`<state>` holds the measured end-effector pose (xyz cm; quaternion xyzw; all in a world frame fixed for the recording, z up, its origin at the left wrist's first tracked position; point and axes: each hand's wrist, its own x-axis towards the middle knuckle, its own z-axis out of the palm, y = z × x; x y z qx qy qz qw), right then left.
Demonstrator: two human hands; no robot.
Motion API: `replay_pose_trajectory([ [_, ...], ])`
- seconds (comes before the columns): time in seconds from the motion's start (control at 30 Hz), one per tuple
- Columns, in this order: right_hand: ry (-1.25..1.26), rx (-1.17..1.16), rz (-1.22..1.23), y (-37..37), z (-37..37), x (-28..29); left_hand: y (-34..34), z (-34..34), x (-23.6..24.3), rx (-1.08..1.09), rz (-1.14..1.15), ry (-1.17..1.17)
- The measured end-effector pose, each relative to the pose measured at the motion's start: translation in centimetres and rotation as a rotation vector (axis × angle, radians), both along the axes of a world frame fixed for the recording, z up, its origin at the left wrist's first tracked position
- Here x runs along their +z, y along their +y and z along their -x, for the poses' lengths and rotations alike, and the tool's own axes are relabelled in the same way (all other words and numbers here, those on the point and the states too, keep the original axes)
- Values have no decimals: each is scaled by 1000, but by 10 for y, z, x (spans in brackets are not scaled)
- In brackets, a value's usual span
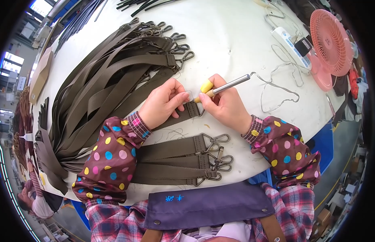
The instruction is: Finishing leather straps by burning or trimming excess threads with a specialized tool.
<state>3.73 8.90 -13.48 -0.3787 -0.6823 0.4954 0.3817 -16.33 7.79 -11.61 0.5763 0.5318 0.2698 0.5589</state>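
Note:
A corded metal pen-shaped tool is gripped in my right hand, its tip pointing down-left at a dark olive webbing strap. Yellow material shows at my right index fingertip. My left hand is closed over that strap's stitched end, thumb and index finger pinched together near the tool tip. A thin loop, perhaps thread, shows at the pinch. The strap's metal fitting sticks out between both hands. Most of the strap runs hidden under my left hand and forearm.
A big pile of similar straps with metal snap hooks lies left and behind. Several more straps lie nearer me. At the right stand a pink fan and a white power strip with loose cords. Another person is at far left.

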Motion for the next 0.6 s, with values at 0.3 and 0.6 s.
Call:
replay_pose_trajectory([
  [0.3, -53, 10, -23, -1, 1, 3, 1, -1, 0, 16, 16, -33],
  [0.6, -65, -19, -37, 0, 1, 2, 2, -2, 0, 2, 25, -39],
])
